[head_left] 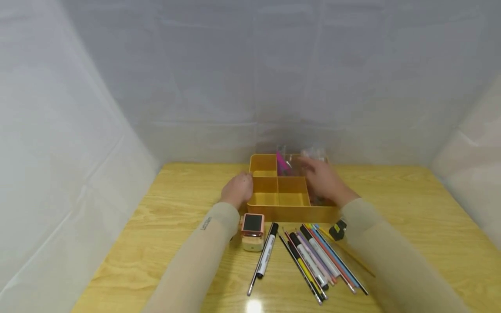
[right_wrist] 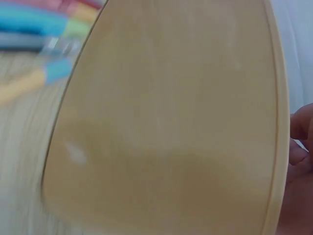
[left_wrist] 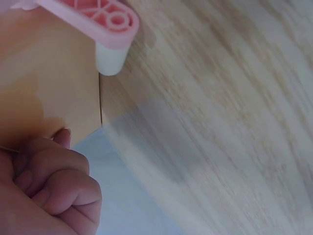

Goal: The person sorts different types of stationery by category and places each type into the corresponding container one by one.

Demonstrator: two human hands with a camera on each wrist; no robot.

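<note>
Yellow plastic organiser, square compartments: curled left hand against its side, empty; right hand's grip unclear.

Pens before tray

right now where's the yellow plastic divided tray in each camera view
Head: the yellow plastic divided tray sits centre, at the far side of the wooden table, between both hands.
Left wrist: its outer wall fills the upper left, above the curled left hand.
Right wrist: its wall fills most of the frame.
Shared landmark: the pale wood-grain tabletop.
</note>
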